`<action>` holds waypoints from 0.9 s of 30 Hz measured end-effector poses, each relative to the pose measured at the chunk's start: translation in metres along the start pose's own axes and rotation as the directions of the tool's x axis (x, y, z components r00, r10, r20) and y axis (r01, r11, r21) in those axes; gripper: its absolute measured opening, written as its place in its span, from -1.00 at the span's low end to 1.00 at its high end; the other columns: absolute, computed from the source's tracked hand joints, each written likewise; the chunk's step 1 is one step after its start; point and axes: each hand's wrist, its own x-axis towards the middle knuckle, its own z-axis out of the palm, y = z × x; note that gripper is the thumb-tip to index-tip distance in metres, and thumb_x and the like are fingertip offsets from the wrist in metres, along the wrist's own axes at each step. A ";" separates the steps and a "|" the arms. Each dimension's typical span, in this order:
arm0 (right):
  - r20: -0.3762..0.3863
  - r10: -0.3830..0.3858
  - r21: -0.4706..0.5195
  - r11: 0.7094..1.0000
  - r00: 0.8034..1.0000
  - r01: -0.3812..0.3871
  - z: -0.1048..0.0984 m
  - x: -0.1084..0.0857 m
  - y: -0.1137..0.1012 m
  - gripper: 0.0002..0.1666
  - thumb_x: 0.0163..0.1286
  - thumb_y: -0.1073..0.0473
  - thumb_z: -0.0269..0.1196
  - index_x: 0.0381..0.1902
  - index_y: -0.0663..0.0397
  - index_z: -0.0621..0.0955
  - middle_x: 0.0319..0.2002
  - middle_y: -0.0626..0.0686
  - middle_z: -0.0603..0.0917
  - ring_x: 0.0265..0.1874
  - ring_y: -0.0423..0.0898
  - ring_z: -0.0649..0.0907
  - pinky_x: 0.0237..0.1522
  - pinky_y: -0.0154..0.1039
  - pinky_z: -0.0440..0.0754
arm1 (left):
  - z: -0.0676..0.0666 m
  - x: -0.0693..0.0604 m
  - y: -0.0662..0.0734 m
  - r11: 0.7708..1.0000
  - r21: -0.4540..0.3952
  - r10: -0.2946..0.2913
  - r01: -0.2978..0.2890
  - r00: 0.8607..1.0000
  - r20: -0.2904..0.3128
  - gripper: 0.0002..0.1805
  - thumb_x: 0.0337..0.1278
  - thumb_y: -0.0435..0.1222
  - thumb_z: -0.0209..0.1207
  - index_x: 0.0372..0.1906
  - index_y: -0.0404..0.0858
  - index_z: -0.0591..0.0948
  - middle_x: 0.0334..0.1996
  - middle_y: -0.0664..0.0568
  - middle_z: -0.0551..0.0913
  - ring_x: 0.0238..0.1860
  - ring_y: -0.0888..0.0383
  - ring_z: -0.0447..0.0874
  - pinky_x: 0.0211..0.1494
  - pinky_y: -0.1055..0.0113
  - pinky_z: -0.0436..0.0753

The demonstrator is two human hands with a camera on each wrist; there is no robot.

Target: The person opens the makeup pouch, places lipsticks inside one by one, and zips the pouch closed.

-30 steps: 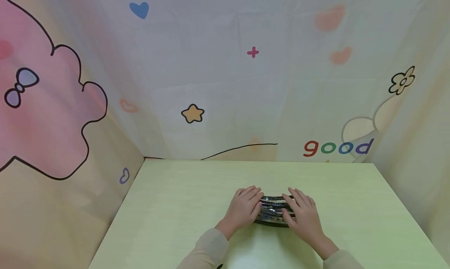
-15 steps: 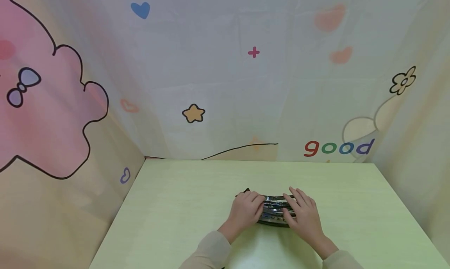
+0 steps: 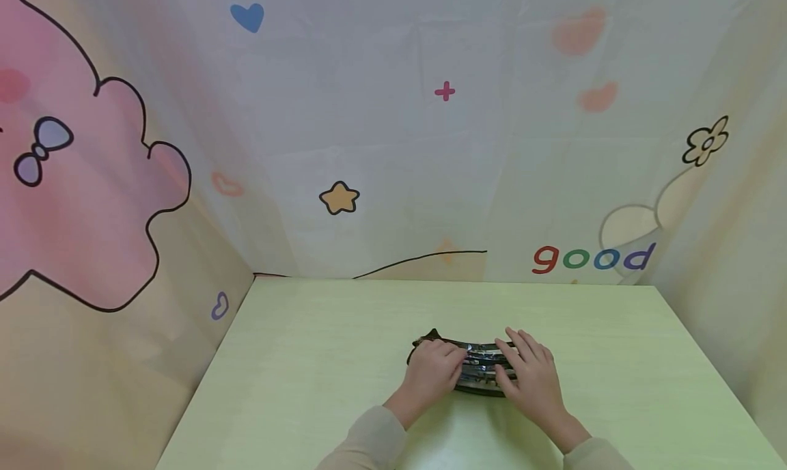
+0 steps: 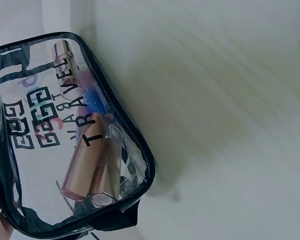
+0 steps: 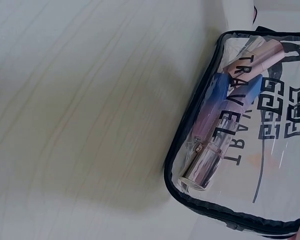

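Note:
A clear toiletry bag point(image 3: 482, 371) with black trim stands on the table between the two hands, its top edge curved. At its left end, my left hand point(image 3: 430, 367) bends its fingers over the top and grips it, while the bag's far left corner shows beyond the knuckles. My right hand point(image 3: 533, 374) holds the right end, with thumb and fingers spread over the top edge. In the left wrist view, copper lipstick tubes point(image 4: 82, 165) lie inside, behind the word TRAVEL. The right wrist view shows a shiny tube point(image 5: 205, 165) and a blue-and-pink tube point(image 5: 212, 107). Whether a zipper pull is pinched stays hidden.
The pale green-yellow table point(image 3: 307, 361) spreads around the bag. A printed cloth point(image 3: 381, 115) hangs behind it and at both sides, with stars, hearts and the word good.
My left hand has shifted slightly right and nearer along the bag's top, its fingers now more bent, uncovering the far left corner. The right hand has stayed nearly still.

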 end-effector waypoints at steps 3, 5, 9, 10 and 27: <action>-0.011 -0.007 0.000 1.000 1.000 0.007 0.001 0.000 0.001 -0.54 0.01 0.08 0.10 -0.10 0.11 0.58 0.03 0.21 0.51 0.04 0.16 0.41 -0.07 0.17 0.28 | -0.001 0.001 0.002 1.000 0.012 -0.001 0.001 0.999 0.050 -0.88 -0.05 -0.21 0.15 -0.37 0.08 0.63 -0.38 0.35 0.64 -0.35 0.40 0.58 -0.28 0.52 0.48; -0.021 -0.016 0.001 1.000 1.000 0.016 0.002 -0.001 0.001 -0.54 0.03 0.06 0.08 -0.10 0.12 0.58 0.02 0.22 0.51 0.03 0.17 0.42 -0.08 0.16 0.28 | 0.000 0.001 0.003 1.000 0.027 0.000 -0.002 0.997 0.074 -0.88 -0.04 -0.20 0.14 -0.37 0.09 0.63 -0.38 0.36 0.63 -0.35 0.41 0.57 -0.26 0.53 0.49; -0.039 -0.032 0.004 0.999 0.999 0.032 0.004 -0.001 0.001 -0.54 0.13 0.00 0.00 -0.11 0.13 0.58 0.01 0.22 0.52 0.02 0.18 0.43 -0.10 0.16 0.28 | 0.000 0.001 0.006 0.999 0.051 0.004 -0.008 0.997 0.083 -0.89 -0.05 -0.18 0.15 -0.38 0.10 0.63 -0.40 0.36 0.62 -0.37 0.41 0.56 -0.26 0.54 0.50; -0.042 -0.034 0.004 0.999 0.999 0.034 0.004 -0.001 0.001 -0.53 0.15 -0.01 -0.02 -0.11 0.13 0.58 0.01 0.23 0.52 0.01 0.19 0.43 -0.10 0.16 0.28 | 0.000 0.001 0.006 0.998 0.056 0.004 -0.009 0.997 0.079 -0.89 -0.06 -0.19 0.15 -0.39 0.09 0.63 -0.42 0.35 0.63 -0.38 0.40 0.56 -0.26 0.54 0.51; -0.023 -0.023 -0.010 1.000 0.999 0.023 0.004 -0.002 0.001 -0.53 0.09 0.02 0.00 -0.10 0.11 0.57 0.01 0.21 0.51 0.02 0.18 0.42 -0.08 0.16 0.26 | 0.000 0.003 0.011 0.997 0.078 0.017 -0.026 0.993 0.120 -0.92 -0.17 -0.21 0.19 -0.47 0.07 0.62 -0.59 0.38 0.63 -0.54 0.42 0.56 -0.33 0.54 0.51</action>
